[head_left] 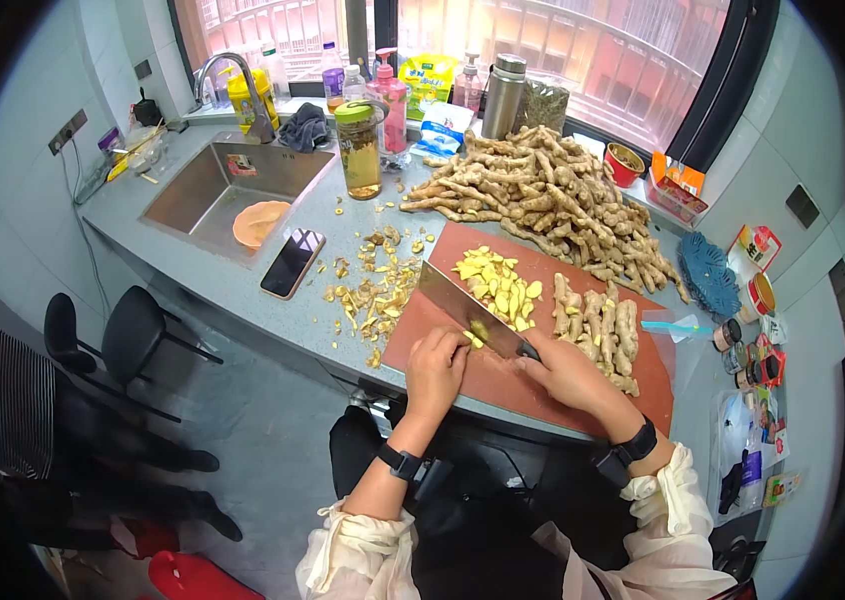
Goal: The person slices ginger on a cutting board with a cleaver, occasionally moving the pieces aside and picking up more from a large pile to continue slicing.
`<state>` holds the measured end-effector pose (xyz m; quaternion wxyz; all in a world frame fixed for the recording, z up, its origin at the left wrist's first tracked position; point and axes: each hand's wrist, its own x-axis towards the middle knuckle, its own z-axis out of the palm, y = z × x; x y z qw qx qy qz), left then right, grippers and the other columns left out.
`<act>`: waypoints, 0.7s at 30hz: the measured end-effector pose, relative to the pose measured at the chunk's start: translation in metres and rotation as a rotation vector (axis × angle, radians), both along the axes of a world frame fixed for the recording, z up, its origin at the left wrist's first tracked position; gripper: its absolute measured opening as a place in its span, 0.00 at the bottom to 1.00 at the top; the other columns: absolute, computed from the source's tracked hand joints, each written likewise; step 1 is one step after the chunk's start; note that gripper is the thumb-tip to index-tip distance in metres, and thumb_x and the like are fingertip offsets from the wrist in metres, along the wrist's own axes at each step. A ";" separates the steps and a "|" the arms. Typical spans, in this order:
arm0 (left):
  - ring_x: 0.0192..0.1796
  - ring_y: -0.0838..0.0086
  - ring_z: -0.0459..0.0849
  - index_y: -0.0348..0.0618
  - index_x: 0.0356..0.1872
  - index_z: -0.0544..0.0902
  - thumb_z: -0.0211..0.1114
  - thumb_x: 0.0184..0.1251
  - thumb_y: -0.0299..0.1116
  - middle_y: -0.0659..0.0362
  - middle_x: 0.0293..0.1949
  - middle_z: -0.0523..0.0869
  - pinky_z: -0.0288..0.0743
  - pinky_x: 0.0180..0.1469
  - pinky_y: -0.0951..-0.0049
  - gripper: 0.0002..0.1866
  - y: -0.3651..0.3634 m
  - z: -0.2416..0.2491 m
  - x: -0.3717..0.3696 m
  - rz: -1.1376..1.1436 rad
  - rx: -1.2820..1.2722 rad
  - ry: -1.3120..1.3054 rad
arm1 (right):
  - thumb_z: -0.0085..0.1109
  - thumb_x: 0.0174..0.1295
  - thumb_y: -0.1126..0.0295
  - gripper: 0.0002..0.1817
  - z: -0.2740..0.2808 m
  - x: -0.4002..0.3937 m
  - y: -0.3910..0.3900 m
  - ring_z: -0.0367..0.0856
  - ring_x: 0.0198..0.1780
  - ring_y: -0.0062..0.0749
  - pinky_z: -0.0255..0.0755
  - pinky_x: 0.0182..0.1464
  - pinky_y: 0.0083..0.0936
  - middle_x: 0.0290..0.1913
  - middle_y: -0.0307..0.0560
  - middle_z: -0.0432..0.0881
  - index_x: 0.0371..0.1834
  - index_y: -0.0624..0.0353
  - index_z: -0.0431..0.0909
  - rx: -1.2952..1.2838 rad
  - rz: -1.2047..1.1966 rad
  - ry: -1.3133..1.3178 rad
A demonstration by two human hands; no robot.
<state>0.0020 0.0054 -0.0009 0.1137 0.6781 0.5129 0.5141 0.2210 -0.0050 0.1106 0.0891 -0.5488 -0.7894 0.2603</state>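
My right hand is wrapped round the dark handle of a cleaver, whose broad blade stands over the reddish-brown cutting board. Close to the blade, my left hand has its fingers curled down on the board, pressed on a small piece of ginger that they mostly hide. Beyond the blade lies a heap of pale yellow ginger slices. Several whole ginger roots are lined up on the board's right part. Ginger scraps are scattered on the counter left of the board.
Behind the board rises a large pile of ginger. A phone, a tea bottle and a sink with a bowl are to the left. Blue dishes and jars stand right. Another person is at the far left.
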 end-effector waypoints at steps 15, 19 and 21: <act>0.47 0.54 0.88 0.41 0.38 0.87 0.74 0.63 0.25 0.55 0.44 0.89 0.79 0.52 0.58 0.05 -0.002 0.002 0.000 0.006 0.001 -0.004 | 0.60 0.77 0.59 0.19 0.023 0.003 -0.003 0.84 0.50 0.71 0.76 0.53 0.58 0.45 0.71 0.86 0.61 0.60 0.70 -0.009 0.051 -0.054; 0.47 0.54 0.88 0.41 0.38 0.86 0.74 0.63 0.25 0.55 0.43 0.89 0.79 0.51 0.57 0.05 -0.002 0.002 0.000 -0.011 -0.029 0.005 | 0.59 0.77 0.59 0.19 0.020 -0.004 0.001 0.84 0.50 0.71 0.76 0.52 0.58 0.44 0.71 0.86 0.59 0.62 0.69 -0.008 0.061 -0.110; 0.47 0.54 0.88 0.41 0.38 0.86 0.74 0.63 0.25 0.55 0.42 0.89 0.79 0.50 0.57 0.05 -0.001 0.000 0.000 -0.016 -0.026 0.002 | 0.59 0.77 0.59 0.19 0.007 -0.016 0.005 0.85 0.50 0.70 0.76 0.52 0.58 0.44 0.70 0.86 0.57 0.63 0.69 -0.015 0.040 -0.123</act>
